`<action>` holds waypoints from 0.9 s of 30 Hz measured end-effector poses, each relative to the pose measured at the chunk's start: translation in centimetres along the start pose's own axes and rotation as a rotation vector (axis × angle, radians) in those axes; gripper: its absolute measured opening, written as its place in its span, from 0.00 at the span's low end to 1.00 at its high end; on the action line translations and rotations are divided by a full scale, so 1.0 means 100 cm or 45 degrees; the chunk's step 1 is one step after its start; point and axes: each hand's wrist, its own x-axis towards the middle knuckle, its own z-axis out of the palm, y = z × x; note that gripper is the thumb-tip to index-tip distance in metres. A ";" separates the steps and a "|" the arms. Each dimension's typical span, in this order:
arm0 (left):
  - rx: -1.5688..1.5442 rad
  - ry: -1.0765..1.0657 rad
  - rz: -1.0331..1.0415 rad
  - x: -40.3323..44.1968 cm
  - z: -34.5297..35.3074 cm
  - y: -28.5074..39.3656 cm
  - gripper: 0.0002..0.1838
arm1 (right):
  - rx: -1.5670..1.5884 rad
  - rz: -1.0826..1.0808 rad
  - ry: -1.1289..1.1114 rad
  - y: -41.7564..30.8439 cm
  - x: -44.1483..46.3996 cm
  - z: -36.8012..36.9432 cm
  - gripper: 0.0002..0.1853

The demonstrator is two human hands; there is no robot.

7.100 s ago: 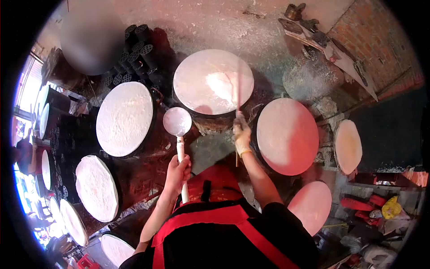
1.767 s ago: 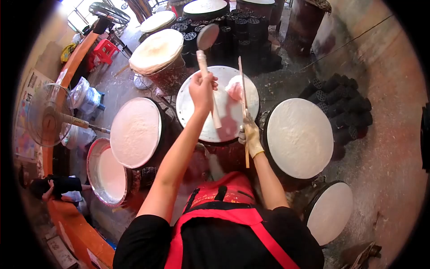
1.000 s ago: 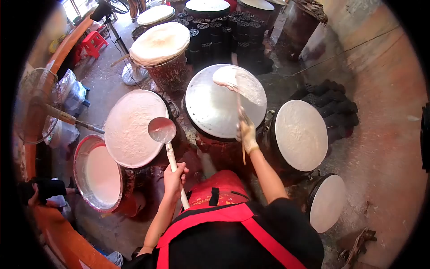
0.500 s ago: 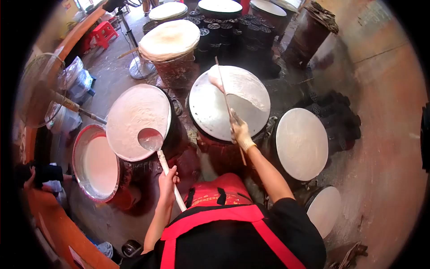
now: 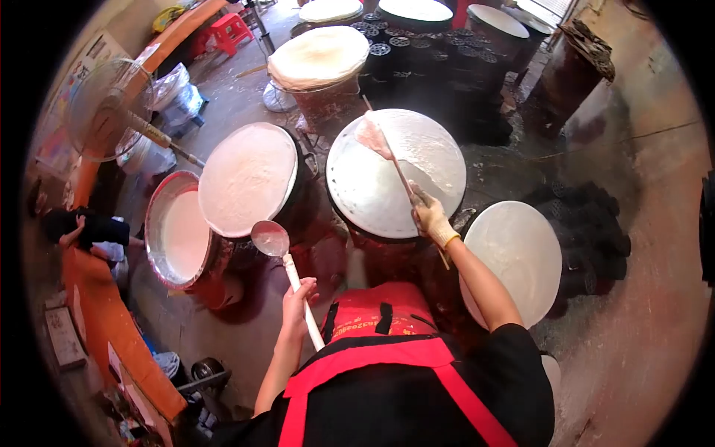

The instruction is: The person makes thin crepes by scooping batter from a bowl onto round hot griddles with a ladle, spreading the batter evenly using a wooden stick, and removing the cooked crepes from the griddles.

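My left hand [image 5: 299, 299] is closed round the long white handle of a metal ladle [image 5: 271, 239]. The ladle's bowl hangs between me and the near edge of the left round griddle [image 5: 249, 179], which is coated with white batter. In a pale glove, my right hand [image 5: 433, 216] grips a thin wooden stick [image 5: 396, 170] slanting across the middle griddle [image 5: 357, 190]. Beside the stick's far part lies a pale pinkish flap; whether it is a blade or batter I cannot tell. White batter covers the griddle's upper right, while grey surface shows on the left.
A tub of white batter [image 5: 186, 242] stands at left. Another round griddle [image 5: 514, 261] is at right. Beyond, a bucket carries a pale round stack [image 5: 319, 58], near dark perforated briquettes [image 5: 439, 97]. A fan [image 5: 108, 112] and another person's arm [image 5: 72, 235] are at far left.
The ladle has come off the left griddle's surface toward me. My gloved hand has shifted right and slightly nearer, still holding the stick. The whole view has turned somewhat left.
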 end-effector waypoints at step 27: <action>0.253 0.263 0.003 -0.065 0.014 0.016 0.13 | -0.189 0.091 -0.554 -0.032 -0.039 -0.088 0.23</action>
